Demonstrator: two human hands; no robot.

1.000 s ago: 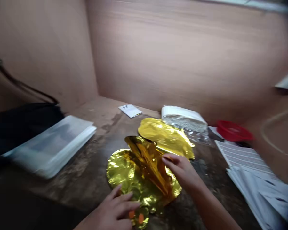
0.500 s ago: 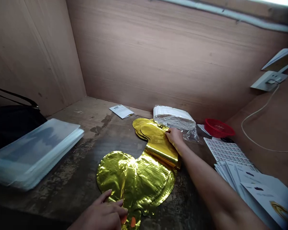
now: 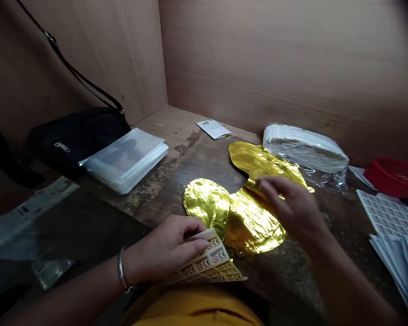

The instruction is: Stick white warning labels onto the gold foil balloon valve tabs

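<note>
My left hand grips a sheet of stickers printed with CE marks and red warning signs, close to my body. A flattened gold foil balloon lies on the table beyond the sheet, its upper part spread toward the back. Over the balloon's right side hovers my right hand, slightly blurred. Its fingers are curled in with the thumb close to them; whatever they may hold is too small or hidden to make out.
Clear plastic bags are stacked at the left, against a black bag. A white card lies at the back. White items in clear wrap, a red basket, a label sheet and papers stand to the right.
The view has turned left and down. My left hand has left the balloon and now holds the sticker sheet. My right hand has let go of the balloon's upper part, which now lies spread out.
</note>
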